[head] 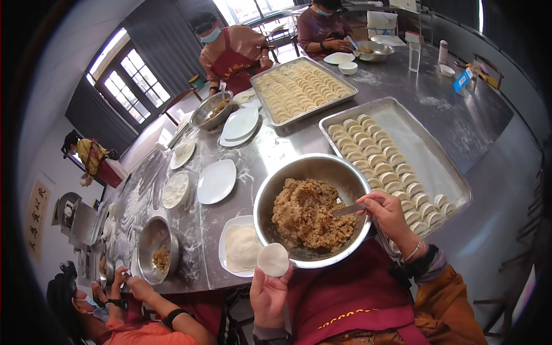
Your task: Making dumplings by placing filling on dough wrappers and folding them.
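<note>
My left hand (271,296) holds a round dumpling wrapper (273,260) on its fingers, just off the near rim of a large steel bowl (264,185). Brown minced filling (308,213) is heaped inside that bowl. My right hand (386,211) grips a flat metal spatula (348,210), whose blade touches the filling. A white plate (223,246) with a stack of wrappers (241,248) stands left of the bowl. To the right, a metal tray (444,172) carries rows of folded dumplings (381,161).
Another tray (317,113) full of dumplings lies farther back on the steel table (254,166). White plates (217,181), a bowl of flour (175,189) and a co-worker's filling bowl (166,228) stand leftward. Several co-workers are around; one's hands (140,286) are at lower left.
</note>
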Demonstrator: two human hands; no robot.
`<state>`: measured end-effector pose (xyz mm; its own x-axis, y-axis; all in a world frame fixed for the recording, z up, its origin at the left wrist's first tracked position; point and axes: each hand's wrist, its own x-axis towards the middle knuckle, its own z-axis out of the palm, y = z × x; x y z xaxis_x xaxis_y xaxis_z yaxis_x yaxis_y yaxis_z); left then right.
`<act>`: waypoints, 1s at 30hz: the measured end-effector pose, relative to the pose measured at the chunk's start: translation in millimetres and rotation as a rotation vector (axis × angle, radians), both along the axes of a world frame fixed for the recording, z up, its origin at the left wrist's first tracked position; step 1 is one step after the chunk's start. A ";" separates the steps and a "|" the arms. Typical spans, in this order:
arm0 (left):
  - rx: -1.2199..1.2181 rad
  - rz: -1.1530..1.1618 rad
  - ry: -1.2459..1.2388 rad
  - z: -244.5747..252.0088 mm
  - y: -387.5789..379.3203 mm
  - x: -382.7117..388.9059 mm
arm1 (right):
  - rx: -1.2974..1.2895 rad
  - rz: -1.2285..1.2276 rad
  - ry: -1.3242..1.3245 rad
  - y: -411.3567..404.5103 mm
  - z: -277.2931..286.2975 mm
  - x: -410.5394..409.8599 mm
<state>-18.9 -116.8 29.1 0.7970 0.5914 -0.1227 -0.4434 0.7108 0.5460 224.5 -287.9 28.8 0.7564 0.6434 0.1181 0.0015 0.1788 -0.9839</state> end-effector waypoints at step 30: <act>-0.053 -0.190 -0.076 10.4 -21.2 44.8 | 0.008 0.067 -1.168 -7.9 48.4 -73.4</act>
<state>25.9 -138.0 39.5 0.9017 0.4240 -0.0844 -0.3374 0.8122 0.4759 151.0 -295.9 77.2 0.1496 0.6740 0.7235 0.8945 0.2195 -0.3895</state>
